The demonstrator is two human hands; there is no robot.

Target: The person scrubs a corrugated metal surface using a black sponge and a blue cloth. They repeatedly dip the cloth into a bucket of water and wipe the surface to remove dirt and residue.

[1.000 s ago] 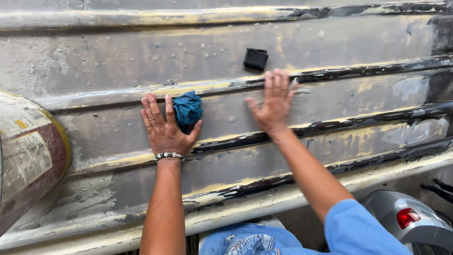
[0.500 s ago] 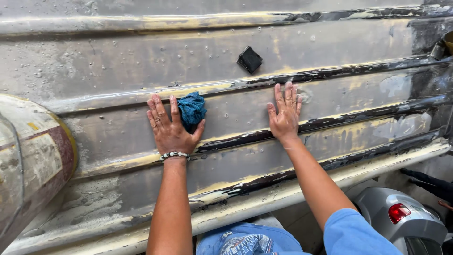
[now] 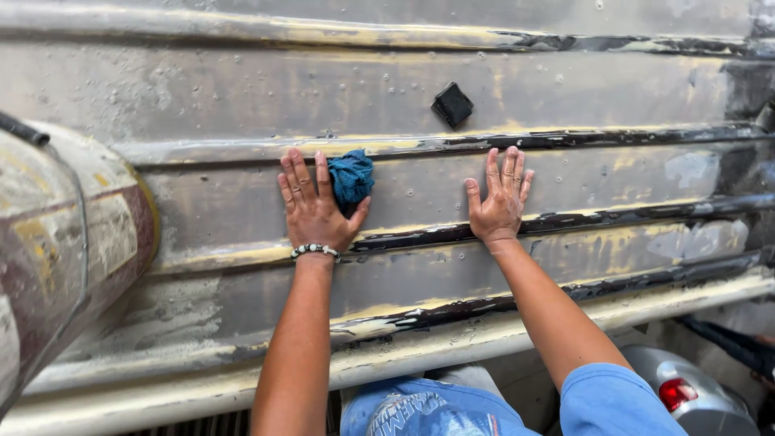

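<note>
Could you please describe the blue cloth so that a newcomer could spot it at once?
On the ribbed, worn metal panel, look beside the left hand, which wears a bead bracelet. The cloth is crumpled against the panel by that hand's thumb, the only blue thing on it.

No packages, signs or screens show; the small black square patch point(image 3: 452, 104) may be a label.

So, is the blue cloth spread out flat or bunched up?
Bunched up. The blue cloth is a crumpled wad pinned against the panel by the left hand.
</note>
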